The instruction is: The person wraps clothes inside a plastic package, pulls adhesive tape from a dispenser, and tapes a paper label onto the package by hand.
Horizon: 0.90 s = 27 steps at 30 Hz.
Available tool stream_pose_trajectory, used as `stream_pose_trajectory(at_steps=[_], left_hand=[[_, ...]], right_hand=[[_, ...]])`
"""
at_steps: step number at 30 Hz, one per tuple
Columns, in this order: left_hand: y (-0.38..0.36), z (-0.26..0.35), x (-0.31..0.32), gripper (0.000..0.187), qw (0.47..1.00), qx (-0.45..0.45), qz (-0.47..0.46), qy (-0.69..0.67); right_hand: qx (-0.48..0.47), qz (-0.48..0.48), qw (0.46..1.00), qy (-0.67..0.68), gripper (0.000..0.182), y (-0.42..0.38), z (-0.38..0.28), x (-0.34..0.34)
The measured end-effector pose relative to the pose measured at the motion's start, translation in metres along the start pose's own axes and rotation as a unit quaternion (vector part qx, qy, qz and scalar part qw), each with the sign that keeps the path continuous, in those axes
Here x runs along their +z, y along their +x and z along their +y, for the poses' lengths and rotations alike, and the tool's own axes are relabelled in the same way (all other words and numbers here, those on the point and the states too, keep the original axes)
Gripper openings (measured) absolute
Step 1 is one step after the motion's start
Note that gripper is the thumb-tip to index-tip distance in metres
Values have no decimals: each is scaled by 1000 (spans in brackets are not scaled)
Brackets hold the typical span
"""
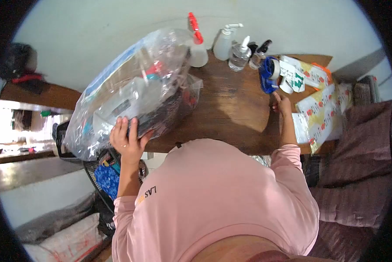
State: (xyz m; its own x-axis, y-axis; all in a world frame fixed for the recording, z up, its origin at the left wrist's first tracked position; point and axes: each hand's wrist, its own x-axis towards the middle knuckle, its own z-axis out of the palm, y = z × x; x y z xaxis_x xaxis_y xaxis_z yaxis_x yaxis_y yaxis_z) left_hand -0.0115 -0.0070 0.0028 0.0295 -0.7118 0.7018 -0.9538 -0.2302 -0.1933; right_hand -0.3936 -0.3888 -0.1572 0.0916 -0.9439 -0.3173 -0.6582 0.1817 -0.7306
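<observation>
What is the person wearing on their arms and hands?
Long pink sleeves cover both arms down to the wrists. The left sleeve has dark letters printed on it. Both hands are bare, with no gloves. The left hand seems to have a ring on one of its fingers.

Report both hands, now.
Left hand: open, pressed flat on the clear plastic bag.
Right hand: reaching to the blue tape dispenser; grip unclear.

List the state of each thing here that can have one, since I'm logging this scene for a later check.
clear plastic bag: full, lying on the wooden table, left hand flat on it.
tape dispenser: on the table, roll loaded, right hand just beside it.
spray bottle: upright, capped.
pump bottles: upright, closed.
printed paper bags: lying flat, stacked.
</observation>
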Motion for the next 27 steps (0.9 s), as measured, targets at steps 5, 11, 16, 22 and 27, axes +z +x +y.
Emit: stream_pose_trajectory(at_steps=[5, 11, 16, 22, 27], left_hand=[[-2, -1, 5, 61, 999, -16, 26, -25], [3, -2, 2, 60, 998, -7, 48, -28], [0, -1, -1, 59, 998, -19, 36, -38], [2, -3, -25, 62, 991, -37, -38, -126], [1, -38, -62, 44, 996, 46, -73, -1]], right_hand=[[22, -95, 995, 32, 32, 10, 49, -14], [-126, -271, 907, 295, 34, -103, -133, -28], [-281, -552, 726, 299, 37, -217, -271, 21], [-257, -600, 720, 234, 34, -273, -344, 102], [-195, -611, 739, 205, 30, -263, -350, 119]])
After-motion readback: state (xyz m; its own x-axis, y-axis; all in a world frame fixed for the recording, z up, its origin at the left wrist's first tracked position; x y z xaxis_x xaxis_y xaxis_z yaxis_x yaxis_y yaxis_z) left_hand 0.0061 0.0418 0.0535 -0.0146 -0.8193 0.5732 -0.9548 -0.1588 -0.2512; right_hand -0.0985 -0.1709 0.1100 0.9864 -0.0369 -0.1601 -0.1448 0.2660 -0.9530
